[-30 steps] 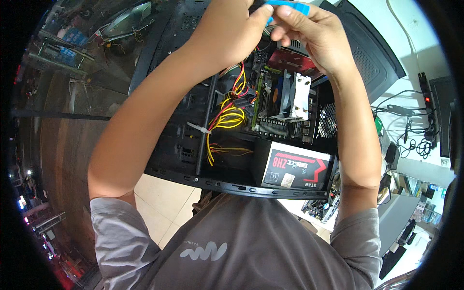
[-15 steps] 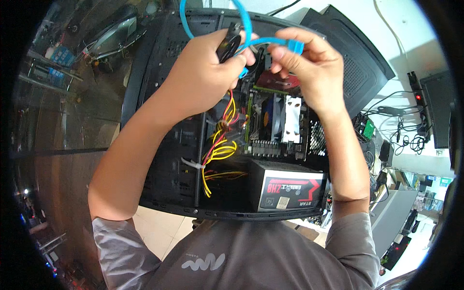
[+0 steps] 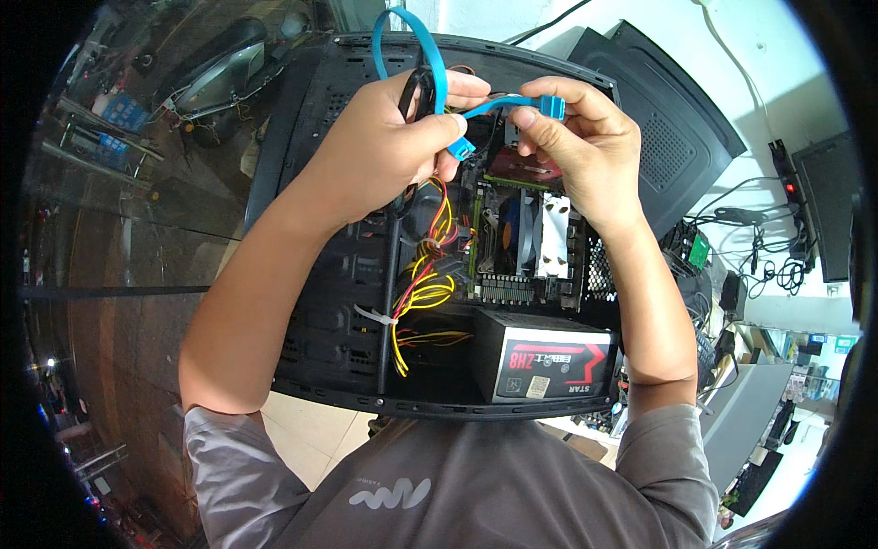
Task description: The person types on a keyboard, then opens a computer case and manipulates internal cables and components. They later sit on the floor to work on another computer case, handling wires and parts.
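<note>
A flat blue SATA cable [image 3: 428, 46] loops up above the far side of an open black computer case [image 3: 343, 302]. My left hand [image 3: 389, 146] is closed on it near one plug [image 3: 461, 148], and a black loop, perhaps a cable, also runs through that hand. Between thumb and fingertips, my right hand [image 3: 585, 137] pinches the cable by its other plug [image 3: 551, 107]. Both hands are over the case, above a red card [image 3: 523, 166]. Below them lie a white-topped cooler [image 3: 554, 235] with a fan and a bundle of yellow and red wires [image 3: 425, 288].
A power supply [image 3: 544, 361] fills the case's near right corner. Dark side panels [image 3: 672, 133] lean behind it against the white wall. Tangled black cables [image 3: 773, 270] and a monitor [image 3: 828, 206] are on the right. A motorbike [image 3: 219, 82] stands beyond the glass at left.
The blue loop has tipped left and lower. My left hand has shifted slightly, and the plug beside its thumb now shows more fully. The right hand still pinches the other plug.
</note>
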Available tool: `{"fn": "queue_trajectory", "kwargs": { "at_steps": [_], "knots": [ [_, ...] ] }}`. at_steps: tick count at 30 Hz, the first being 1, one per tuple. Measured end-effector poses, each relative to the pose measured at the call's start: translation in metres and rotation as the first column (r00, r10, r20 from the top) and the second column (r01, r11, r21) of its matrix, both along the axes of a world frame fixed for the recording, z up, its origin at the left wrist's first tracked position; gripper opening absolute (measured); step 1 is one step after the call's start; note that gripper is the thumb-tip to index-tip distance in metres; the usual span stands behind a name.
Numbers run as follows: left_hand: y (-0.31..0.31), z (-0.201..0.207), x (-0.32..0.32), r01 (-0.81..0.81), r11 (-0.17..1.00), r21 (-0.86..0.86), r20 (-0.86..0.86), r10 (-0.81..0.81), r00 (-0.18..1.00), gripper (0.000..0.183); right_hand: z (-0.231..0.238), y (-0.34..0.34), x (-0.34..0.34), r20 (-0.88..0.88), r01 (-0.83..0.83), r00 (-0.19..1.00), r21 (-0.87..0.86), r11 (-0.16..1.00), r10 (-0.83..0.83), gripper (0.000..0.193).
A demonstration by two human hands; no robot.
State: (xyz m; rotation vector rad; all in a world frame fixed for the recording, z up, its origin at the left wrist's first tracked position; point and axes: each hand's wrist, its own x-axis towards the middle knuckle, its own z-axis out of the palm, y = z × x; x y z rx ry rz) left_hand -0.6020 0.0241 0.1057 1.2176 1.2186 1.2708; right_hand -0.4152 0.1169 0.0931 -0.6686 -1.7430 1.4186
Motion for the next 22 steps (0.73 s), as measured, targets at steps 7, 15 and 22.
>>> {"fn": "queue_trajectory", "kwargs": {
  "at_steps": [7,15,22],
  "knots": [
    [0.001,-0.004,-0.004,-0.065,0.997,0.032,0.049,0.063,0.997,0.025,-0.002,0.0,-0.001,0.019,-0.005,1.0,-0.063,0.998,0.006,0.021],
    [-0.001,0.002,0.0,-0.079,0.996,0.029,-0.024,0.08,0.997,0.019,-0.003,0.002,-0.001,0.045,-0.036,0.998,-0.017,0.999,0.037,0.02],
    [-0.002,0.001,-0.002,-0.155,0.984,0.085,-0.147,0.166,0.975,0.019,-0.008,0.004,-0.001,0.044,-0.056,0.997,0.002,0.998,0.056,0.022]
  ]
}}
